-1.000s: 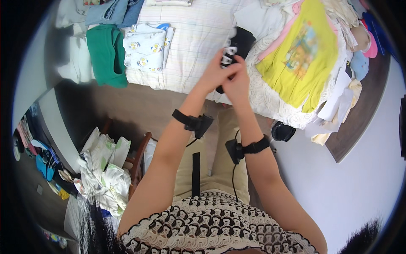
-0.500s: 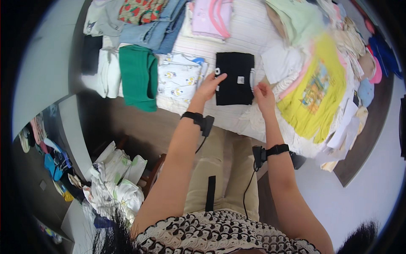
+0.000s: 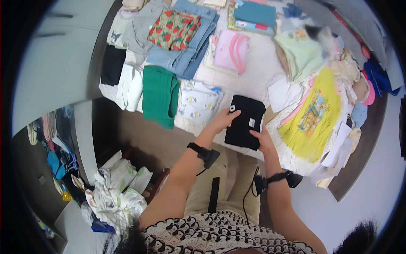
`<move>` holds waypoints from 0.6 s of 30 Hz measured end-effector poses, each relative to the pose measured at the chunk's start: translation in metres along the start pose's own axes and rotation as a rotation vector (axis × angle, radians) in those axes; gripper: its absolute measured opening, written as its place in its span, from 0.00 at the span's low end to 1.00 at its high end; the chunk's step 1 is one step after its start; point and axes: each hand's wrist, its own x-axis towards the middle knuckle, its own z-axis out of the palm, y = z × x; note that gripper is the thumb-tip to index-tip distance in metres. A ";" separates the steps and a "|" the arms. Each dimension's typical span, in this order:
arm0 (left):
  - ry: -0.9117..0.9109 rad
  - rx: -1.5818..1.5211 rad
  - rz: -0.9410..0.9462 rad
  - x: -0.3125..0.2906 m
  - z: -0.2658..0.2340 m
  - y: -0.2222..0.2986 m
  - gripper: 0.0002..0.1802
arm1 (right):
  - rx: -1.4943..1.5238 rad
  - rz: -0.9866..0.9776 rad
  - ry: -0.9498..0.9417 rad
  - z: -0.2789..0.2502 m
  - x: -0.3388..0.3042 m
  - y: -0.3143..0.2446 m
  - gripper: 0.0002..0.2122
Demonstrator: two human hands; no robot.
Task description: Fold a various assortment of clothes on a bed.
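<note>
Bed [image 3: 259, 80] across upper middle. Folded garment [image 3: 243, 127] just right of centre, over the bed's lower edge, between left hand [image 3: 224, 120] at its left side and right hand [image 3: 263, 139] at its lower right. Left of it, row of folded clothes [image 3: 160, 97] along the bed edge. Upper left: folded cloth [image 3: 174, 30] on jeans [image 3: 167, 59]. Top, right of centre: stack [image 3: 254, 16]. Right: loose garment heap [image 3: 311, 116]. Lower left: bundled fabric [image 3: 118, 186].
</note>
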 end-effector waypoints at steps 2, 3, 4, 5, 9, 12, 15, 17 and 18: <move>-0.021 0.101 -0.051 0.000 0.002 0.030 0.23 | 0.043 -0.038 0.051 0.001 -0.030 -0.025 0.32; -0.104 0.063 -0.051 0.018 0.001 0.028 0.22 | 0.068 -0.080 0.076 0.000 -0.035 -0.039 0.31; -0.140 -0.036 -0.002 0.030 -0.004 0.031 0.20 | 0.090 -0.172 0.078 0.008 -0.037 -0.050 0.30; -0.134 -0.006 -0.040 0.048 -0.005 0.033 0.19 | 0.111 -0.247 0.087 0.015 -0.036 -0.063 0.30; -0.189 0.232 0.062 0.097 0.038 0.057 0.21 | 0.082 -0.307 0.155 0.019 -0.041 -0.148 0.30; -0.065 0.491 0.127 0.137 0.058 0.058 0.17 | -0.031 -0.455 0.144 0.053 -0.010 -0.216 0.30; 0.080 0.432 0.104 0.169 0.079 0.065 0.15 | -0.163 -0.580 0.073 0.084 0.029 -0.292 0.25; 0.156 0.312 0.071 0.189 0.075 0.065 0.15 | -0.197 -0.641 -0.067 0.115 0.067 -0.336 0.24; 0.156 0.303 0.058 0.194 0.072 0.062 0.15 | -0.131 -0.586 -0.159 0.132 0.087 -0.354 0.26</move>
